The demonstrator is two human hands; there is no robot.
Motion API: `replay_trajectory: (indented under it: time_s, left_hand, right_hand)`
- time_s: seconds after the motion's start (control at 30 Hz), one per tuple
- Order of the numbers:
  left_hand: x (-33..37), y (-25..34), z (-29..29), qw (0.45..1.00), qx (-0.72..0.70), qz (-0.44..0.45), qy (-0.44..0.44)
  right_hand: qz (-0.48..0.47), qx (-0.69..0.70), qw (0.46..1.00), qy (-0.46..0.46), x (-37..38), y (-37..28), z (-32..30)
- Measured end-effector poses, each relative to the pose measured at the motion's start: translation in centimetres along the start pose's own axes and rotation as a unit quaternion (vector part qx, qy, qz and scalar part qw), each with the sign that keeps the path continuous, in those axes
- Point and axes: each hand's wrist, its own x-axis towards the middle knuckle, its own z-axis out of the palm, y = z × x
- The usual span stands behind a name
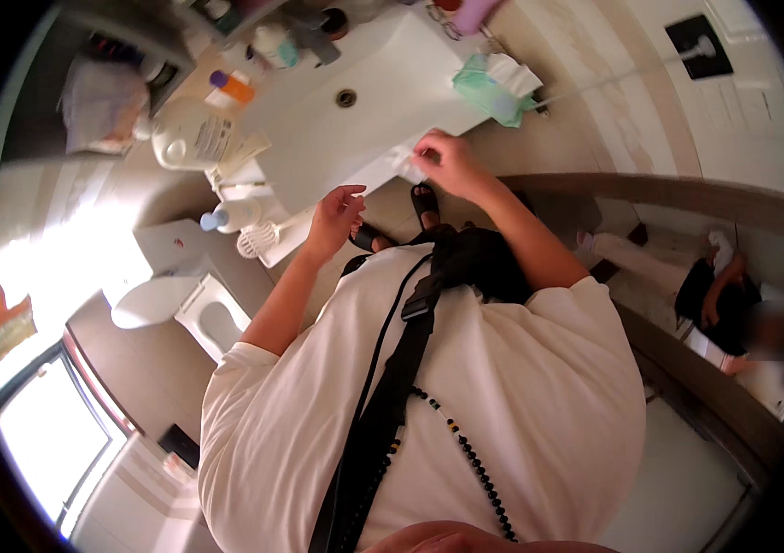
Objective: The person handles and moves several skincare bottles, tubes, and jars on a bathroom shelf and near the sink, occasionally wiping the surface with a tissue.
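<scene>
My right hand (452,164) is at the front edge of the white sink (309,157), its fingers pinched on a thin white tissue (400,164) that hangs by the rim. To its left, my left hand (331,221) hovers just in front of the sink, fingers loosely bent and apart, with nothing seen in it. A green and white pack of wipes (493,90) lies on the right side of the sink, beyond my right hand. The round drain (345,98) shows in the basin.
A large white jug (187,136), an orange bottle (234,88) and other toiletries crowd the left side. A toilet (212,309) with raised lid stands at the lower left, near a bright window (56,433). At the right, another person (719,295) appears beyond a brown ledge (650,192).
</scene>
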Motion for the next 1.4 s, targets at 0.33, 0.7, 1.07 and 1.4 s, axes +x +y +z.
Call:
replay_trajectory:
  time_s: [0.33,0.7,1.07,1.4]
  left_hand:
    - [-5.1,-5.4,-3.4,0.988,-0.09,-0.019,0.123]
    - [-10.3,-4.6,0.6,0.899,-0.25,0.035,0.357]
    - [-10.8,-1.5,4.7,0.871,-0.261,0.07,0.41]
    - [-7.0,4.3,4.3,0.908,-0.191,0.129,0.349]
  right_hand:
    - [0.039,0.042,0.996,-0.064,7.1,-1.4,1.6]
    - [-0.06,0.04,0.968,-0.24,12.7,-3.5,7.1]
    - [-0.096,0.099,0.944,-0.299,13.6,-3.9,6.4]
    - [-0.09,0.097,0.957,-0.258,14.0,-5.6,-0.1]
